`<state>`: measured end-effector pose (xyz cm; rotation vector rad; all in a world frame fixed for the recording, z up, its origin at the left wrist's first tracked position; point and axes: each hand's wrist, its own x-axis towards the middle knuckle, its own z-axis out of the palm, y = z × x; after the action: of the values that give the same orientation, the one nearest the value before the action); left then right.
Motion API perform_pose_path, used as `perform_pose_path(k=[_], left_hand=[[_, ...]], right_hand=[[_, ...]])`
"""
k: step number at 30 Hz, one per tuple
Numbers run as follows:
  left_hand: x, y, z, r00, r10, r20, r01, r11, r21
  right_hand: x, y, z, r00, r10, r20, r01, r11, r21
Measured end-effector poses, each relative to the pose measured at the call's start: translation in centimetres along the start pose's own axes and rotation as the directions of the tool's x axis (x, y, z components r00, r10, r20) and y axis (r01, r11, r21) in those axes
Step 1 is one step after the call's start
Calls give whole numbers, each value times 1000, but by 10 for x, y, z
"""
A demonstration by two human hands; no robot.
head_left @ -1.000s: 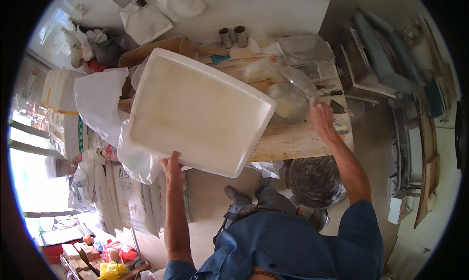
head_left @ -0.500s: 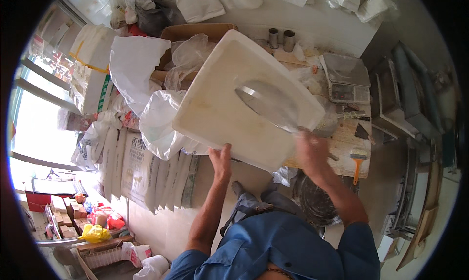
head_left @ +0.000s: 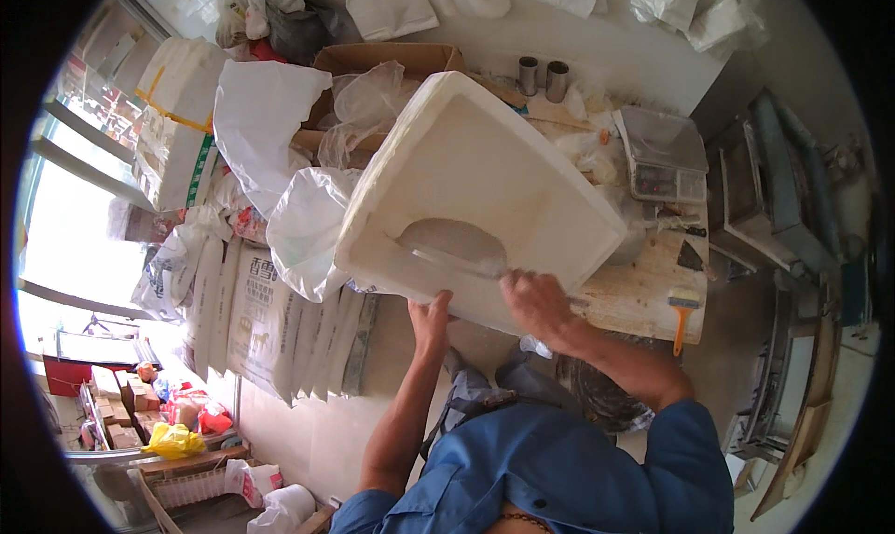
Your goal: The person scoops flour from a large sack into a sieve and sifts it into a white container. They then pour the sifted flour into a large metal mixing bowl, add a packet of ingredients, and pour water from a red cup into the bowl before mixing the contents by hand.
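White foam box (head_left: 494,166), slanting over the wooden table's (head_left: 643,301) near left part. My left hand (head_left: 431,321) grips its near rim; my right hand (head_left: 539,306) is closed round the handle of a sieve (head_left: 457,242) inside. Keeping the sieve low seems wise. A plastic bag (head_left: 312,231) crowds the left; a brush (head_left: 683,318) lies right.

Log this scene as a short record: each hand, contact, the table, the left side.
Left hand: grips the near edge of a white foam box
Right hand: holds a round sieve over the box's inside
Sieve-box contact: cannot tell
Wooden table: orange-handled brush, two metal cylinders
Left side: white sacks
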<state>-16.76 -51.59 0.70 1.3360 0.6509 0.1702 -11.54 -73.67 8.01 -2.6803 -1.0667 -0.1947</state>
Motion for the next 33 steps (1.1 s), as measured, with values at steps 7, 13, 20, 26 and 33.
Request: perform_pose_path(k=[7, 13, 20, 26, 33], left_hand=[[14, 12, 8, 995, 87, 49, -86, 996, -36], [19, 81, 0, 952, 259, 161, -293, 924, 246], [63, 116, 23, 955, 249, 158, -287, 911, 296], [60, 121, 0, 983, 148, 111, -133, 982, -134], [48, 156, -83, 969, 227, -98, -247, 891, -380]], right_hand=[[-5, -1, -3, 999, 34, -22, -35, 999, -12], [-27, 37, -25, 915, 314, -252, -273, 944, 184], [-44, 46, -49, 837, 420, -351, -330, 899, 289], [-94, 39, -93, 819, 441, -368, -222, 834, 505], [-129, 46, -74, 693, 692, -202, -248, 492, 835]])
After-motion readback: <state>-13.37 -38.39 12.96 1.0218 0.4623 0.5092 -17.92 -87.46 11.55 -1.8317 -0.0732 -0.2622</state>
